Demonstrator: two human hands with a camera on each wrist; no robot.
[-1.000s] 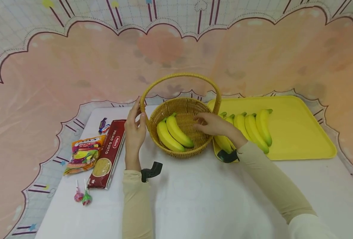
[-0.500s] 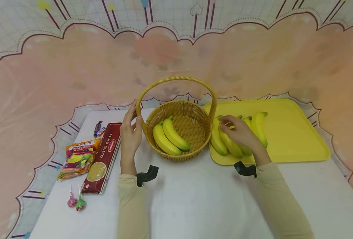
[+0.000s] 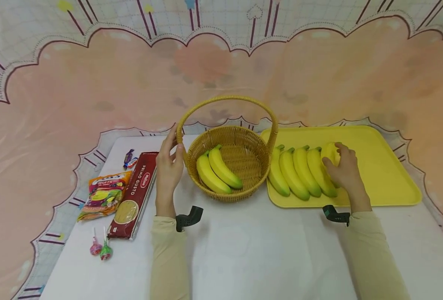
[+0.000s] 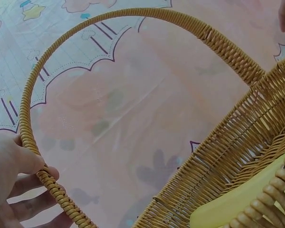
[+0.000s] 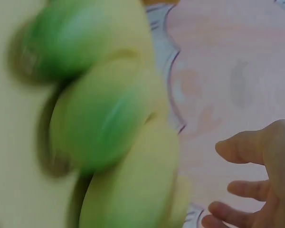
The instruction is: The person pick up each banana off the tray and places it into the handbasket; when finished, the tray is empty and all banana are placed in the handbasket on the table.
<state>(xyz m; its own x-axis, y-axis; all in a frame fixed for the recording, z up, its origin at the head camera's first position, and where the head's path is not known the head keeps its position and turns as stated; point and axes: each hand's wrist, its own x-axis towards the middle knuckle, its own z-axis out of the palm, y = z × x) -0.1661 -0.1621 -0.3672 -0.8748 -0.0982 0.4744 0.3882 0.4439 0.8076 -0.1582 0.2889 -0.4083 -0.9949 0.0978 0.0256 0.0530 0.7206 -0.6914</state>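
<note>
A wicker basket stands mid-table with two bananas lying inside. My left hand pinches the basket handle near its left base, thumb in front and fingers behind. To the right, a yellow tray carries several bananas in a row. My right hand lies over the rightmost banana, fingers loosely curved. In the blurred right wrist view, a gap shows between the fingers and the bananas.
A red pasta box, a snack bag, two lollipops and small wrapped candies lie left of the basket. The white table runs toward me. A pink patterned backdrop rises behind it.
My right hand has left the basket and moved right across the tray to the rightmost banana. My left hand has stayed on the handle.
</note>
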